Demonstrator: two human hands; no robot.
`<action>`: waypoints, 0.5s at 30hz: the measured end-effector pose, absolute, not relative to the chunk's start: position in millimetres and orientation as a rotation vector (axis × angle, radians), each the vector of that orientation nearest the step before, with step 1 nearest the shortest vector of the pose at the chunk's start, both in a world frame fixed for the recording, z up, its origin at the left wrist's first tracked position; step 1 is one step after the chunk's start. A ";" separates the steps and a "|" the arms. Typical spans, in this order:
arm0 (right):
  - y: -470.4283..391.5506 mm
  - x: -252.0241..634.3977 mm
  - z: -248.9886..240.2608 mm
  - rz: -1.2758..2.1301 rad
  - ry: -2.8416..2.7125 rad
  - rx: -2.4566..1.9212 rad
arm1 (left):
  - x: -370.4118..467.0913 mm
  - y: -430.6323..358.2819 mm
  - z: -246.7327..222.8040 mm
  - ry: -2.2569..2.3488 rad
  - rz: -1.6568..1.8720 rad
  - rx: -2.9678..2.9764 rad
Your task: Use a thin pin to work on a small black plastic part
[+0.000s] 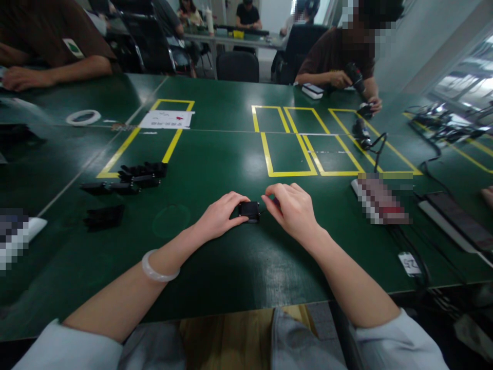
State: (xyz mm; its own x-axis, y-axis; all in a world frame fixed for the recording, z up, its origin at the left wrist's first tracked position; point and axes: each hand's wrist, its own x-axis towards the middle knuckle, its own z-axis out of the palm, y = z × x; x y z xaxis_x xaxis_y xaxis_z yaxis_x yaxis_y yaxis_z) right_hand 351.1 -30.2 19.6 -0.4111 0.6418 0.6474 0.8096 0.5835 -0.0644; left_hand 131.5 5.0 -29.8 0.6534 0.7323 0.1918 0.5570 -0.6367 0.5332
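A small black box-shaped part (251,211) lies at the middle of the green table, close in front of me. My left hand (223,213) is closed on its left end, thumb at the near side and fingers at the far side. Just right of the part, my right hand (290,208) is closed in a pinch. Whatever is between those fingertips is too small to make out; a thin dark line runs toward the part. Several similar black parts (142,173) lie in a cluster to the left, with another black piece (103,217) nearer me.
Yellow tape outlines (290,173) mark the green table (215,154). A white sheet (167,119) and a tape roll (83,117) lie at the back left. To the right are a dark-topped device (379,198) and cables (431,146). Across the table, a person holds a power screwdriver (355,77).
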 end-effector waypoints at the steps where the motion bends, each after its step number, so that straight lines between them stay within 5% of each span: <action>1: -30.0 350.8 19.3 -0.351 -2.181 -1.152 | 131.5 5.0 -29.8 1.011 0.553 2.438; 15: -32.5 349.3 23.6 -0.437 -2.240 -1.119 | 132.3 3.4 -26.6 1.018 0.537 2.430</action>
State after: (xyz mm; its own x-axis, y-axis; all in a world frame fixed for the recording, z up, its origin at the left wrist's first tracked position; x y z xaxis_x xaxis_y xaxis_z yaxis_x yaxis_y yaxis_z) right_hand 349.3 -32.5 23.6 -0.4717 0.6111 0.6356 0.8053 0.5922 0.0282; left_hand 132.3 3.4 -26.6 0.6522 0.7370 0.1773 0.5624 -0.6273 0.5387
